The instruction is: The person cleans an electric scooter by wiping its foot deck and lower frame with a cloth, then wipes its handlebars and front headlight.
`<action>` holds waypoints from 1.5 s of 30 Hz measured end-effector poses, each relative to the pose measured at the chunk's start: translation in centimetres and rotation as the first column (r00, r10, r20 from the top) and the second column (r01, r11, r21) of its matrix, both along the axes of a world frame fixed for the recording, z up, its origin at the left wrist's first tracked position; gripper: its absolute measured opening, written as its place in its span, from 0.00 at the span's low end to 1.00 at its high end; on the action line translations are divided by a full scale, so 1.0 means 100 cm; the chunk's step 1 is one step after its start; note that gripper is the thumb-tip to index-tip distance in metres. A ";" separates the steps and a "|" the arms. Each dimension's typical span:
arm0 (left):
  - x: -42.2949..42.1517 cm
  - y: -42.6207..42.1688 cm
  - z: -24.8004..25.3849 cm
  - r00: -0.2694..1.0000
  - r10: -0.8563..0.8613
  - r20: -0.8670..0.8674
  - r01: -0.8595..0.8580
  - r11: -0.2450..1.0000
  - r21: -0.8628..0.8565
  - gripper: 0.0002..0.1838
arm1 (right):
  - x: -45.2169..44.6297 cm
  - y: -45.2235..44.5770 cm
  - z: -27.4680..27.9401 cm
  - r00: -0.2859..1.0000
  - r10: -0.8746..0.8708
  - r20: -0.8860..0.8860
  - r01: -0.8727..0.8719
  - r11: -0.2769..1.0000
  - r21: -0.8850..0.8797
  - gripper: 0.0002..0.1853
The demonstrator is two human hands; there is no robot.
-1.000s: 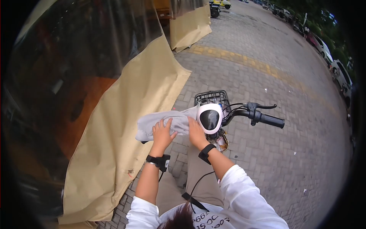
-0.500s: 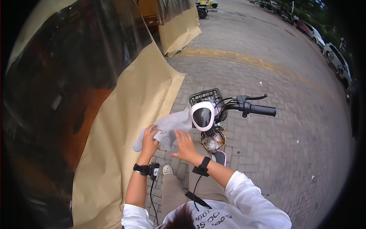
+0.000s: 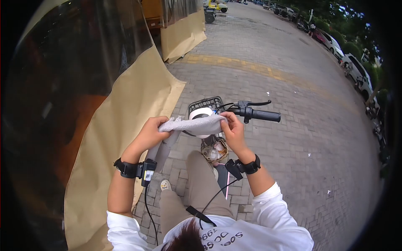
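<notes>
A light grey cloth (image 3: 194,125) is stretched between my two hands, with a loose part hanging down on the left. My left hand (image 3: 151,133) grips its left end, fingers closed round the edge. The right end is pinched between thumb and fingers of my right hand (image 3: 233,129). Behind the cloth stands a scooter; its white and black display (image 3: 202,112) is partly covered. The right handlebar grip (image 3: 266,116) with its brake lever sticks out to the right of my right hand.
A black wire basket (image 3: 205,102) is at the scooter's front, and a small woven basket (image 3: 214,151) with wrappers hangs below the display. A beige and clear plastic curtain (image 3: 125,104) fills the left side. Parked cars (image 3: 357,72) line the far right of the brick pavement (image 3: 289,154).
The cloth has been lifted off the left handlebar side and now spans both hands before the display. My right hand, open before, has closed on its right end.
</notes>
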State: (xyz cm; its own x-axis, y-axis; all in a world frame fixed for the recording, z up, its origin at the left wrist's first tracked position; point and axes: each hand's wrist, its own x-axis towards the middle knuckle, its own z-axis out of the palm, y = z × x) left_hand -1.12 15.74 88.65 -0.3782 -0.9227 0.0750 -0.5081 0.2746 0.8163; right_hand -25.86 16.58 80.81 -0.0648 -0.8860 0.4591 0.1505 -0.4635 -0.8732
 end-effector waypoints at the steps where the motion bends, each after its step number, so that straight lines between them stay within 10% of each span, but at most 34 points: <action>1: -0.002 -0.002 0.001 1.000 -0.013 -0.007 0.013 1.000 -0.005 0.10 | -0.014 -0.004 0.012 0.940 -0.164 -0.298 0.155 0.986 -0.054 0.08; 6: -0.008 -0.023 0.016 0.955 -0.053 0.290 0.085 0.991 -0.101 0.12 | -0.048 -0.033 0.066 0.598 -0.502 -0.625 0.251 0.857 -0.449 0.08; 10: -0.016 -0.038 0.047 0.959 0.049 0.278 0.000 0.985 -0.173 0.12 | -0.055 -0.042 0.118 0.967 -0.054 -0.249 0.098 0.981 0.168 0.09; 14: -0.029 -0.031 0.078 0.993 0.114 0.044 -0.115 0.993 0.019 0.10 | -0.050 -0.058 0.138 0.994 -0.089 0.070 0.080 0.990 0.115 0.09; 17: -0.025 -0.035 0.076 0.995 0.042 -0.092 -0.035 0.997 0.076 0.08 | -0.058 -0.071 0.135 0.972 -0.210 -0.107 0.195 0.972 -0.133 0.10; 19: -0.016 -0.050 0.052 0.971 0.135 0.198 -0.051 0.922 -0.383 0.09 | -0.056 -0.058 0.135 0.958 -0.206 -0.199 0.190 0.977 -0.097 0.10; 22: -0.007 -0.066 0.019 0.917 0.372 0.146 -0.163 0.681 -0.714 0.06 | -0.038 -0.016 0.126 0.934 0.047 -0.353 -0.052 0.999 -0.004 0.09; 25: 0.001 -0.072 0.008 0.951 0.237 -0.200 -0.302 0.855 -0.421 0.04 | -0.016 0.028 0.112 0.349 0.683 -0.642 -0.693 0.649 0.314 0.15; 26: 0.001 -0.070 0.008 0.952 0.236 -0.195 -0.299 0.858 -0.419 0.04 | -0.011 0.031 0.101 0.282 0.660 -0.696 -0.658 0.661 0.361 0.16; 27: -0.002 -0.065 0.011 0.946 0.173 -0.273 -0.261 0.908 -0.328 0.02 | -0.007 0.026 0.087 0.285 0.663 -0.692 -0.657 0.661 0.363 0.16; 29: -0.011 -0.051 0.020 0.928 0.116 -0.354 -0.208 0.950 -0.235 0.01 | -0.001 0.007 0.051 0.609 0.092 -0.788 -0.310 0.942 -0.130 0.21; 33: -0.017 -0.027 0.038 0.885 0.032 -0.465 -0.071 0.995 -0.067 0.01 | 0.009 -0.027 0.023 0.709 -0.328 -0.625 0.100 0.923 -0.371 0.33; 38: -0.001 -0.006 0.043 0.836 0.017 -0.549 -0.047 0.998 -0.041 0.02 | 0.038 -0.034 -0.010 0.737 0.173 -0.654 -0.267 0.963 -0.045 0.19; 40: 0.029 -0.004 0.043 0.966 0.098 -0.241 -0.172 0.936 -0.307 0.04 | 0.044 -0.036 -0.013 0.719 0.274 -0.639 -0.300 0.951 0.071 0.17; 45: 0.121 -0.005 0.029 0.930 0.366 -0.035 -0.367 0.920 -0.137 0.06 | 0.064 -0.056 -0.014 0.605 0.355 -0.713 -0.238 0.935 0.264 0.12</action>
State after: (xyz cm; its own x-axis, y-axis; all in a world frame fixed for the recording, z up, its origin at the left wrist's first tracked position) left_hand 10.95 15.22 91.51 -0.0142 -0.9766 0.2145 -0.5879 0.1816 0.7883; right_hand -19.43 10.96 79.39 0.5208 -0.8464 0.1110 -0.4619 -0.3888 -0.7972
